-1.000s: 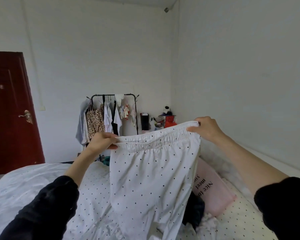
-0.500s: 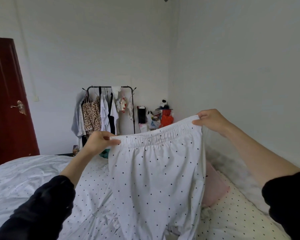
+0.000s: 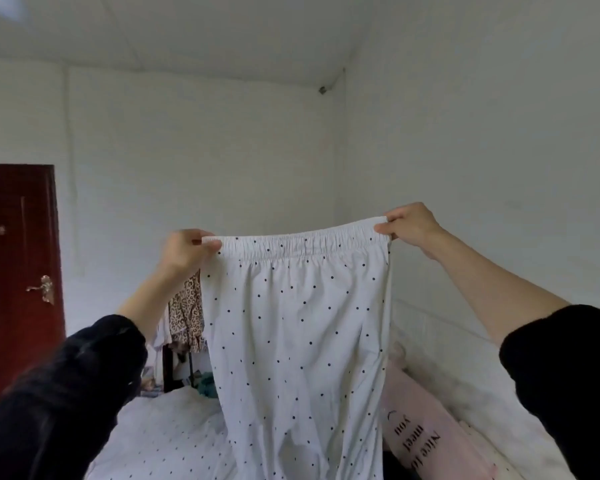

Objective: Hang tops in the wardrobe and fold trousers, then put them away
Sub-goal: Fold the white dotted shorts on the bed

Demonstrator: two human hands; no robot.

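Two hands hold a pair of white polka-dot trousers (image 3: 298, 334) up by the elastic waistband, stretched flat in front of me above the bed (image 3: 174, 441). My left hand (image 3: 184, 252) pinches the left corner of the band between thumb and curled fingers; my right hand (image 3: 413, 226) pinches the right corner the same way, a little higher, so the band tilts slightly up to the right. The legs hang straight down, their lower ends out of view below the frame. Behind the left edge of the cloth a leopard-print top (image 3: 187, 320) hangs, with a dark red door (image 3: 18, 271) at far left and a pink pillow (image 3: 426, 441) lying on the bed beside the trousers on the right.

As I judge it, this is the start of the fold. To do it well I would level the two corners, keep the band taut so the legs fall without twisting, then bring one corner across to meet the other so leg lies on leg. After that I would lower the pair onto the bare part of the bed rather than the pillow, and smooth it before folding it up in length.
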